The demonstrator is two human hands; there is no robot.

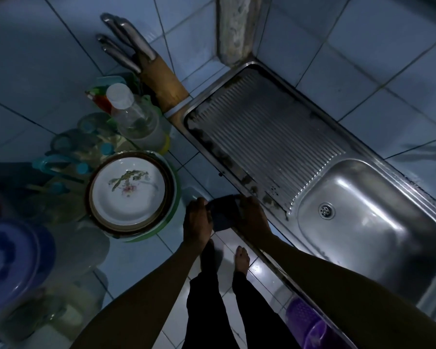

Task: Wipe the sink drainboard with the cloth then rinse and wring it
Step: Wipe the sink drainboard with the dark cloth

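A dark cloth (224, 213) is stretched between my two hands at the counter's front edge, just left of the sink unit. My left hand (197, 220) grips its left side and my right hand (252, 215) grips its right side, over the sink's front rim. The ribbed steel drainboard (267, 137) lies beyond my hands, with dark grime patches along its left and front borders. To the right sits the steel sink basin (378, 222) with its drain (326, 210). No tap is in view.
A stack of plates (129, 192) sits left of my hands, with a clear bottle (136, 119), plastic containers (68, 157) and a knife block (159, 81) behind it. A blue lid (10, 260) lies at the far left. A purple basket (310, 323) stands on the floor below.
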